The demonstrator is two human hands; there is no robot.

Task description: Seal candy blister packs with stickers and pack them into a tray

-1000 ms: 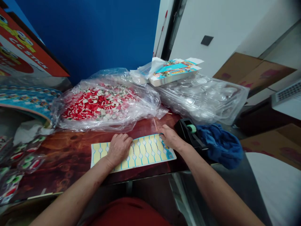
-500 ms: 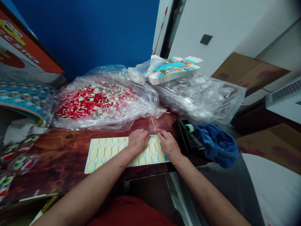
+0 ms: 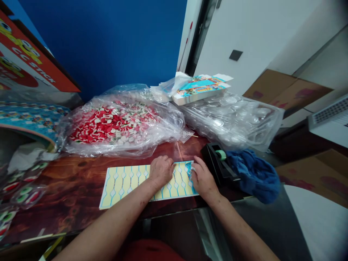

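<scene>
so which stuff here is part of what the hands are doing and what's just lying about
In hand:
- yellow printed sheet, under the left hand, its right end at the right hand

Apparently just lying about, untouched:
- tape dispenser
- blue cloth
- bag of red and white pieces
- printed cartons

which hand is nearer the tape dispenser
Right. The right hand is at the right end of the yellow sheet, just left of the tape dispenser; the left hand is farther left, on the sheet around its middle.
</scene>
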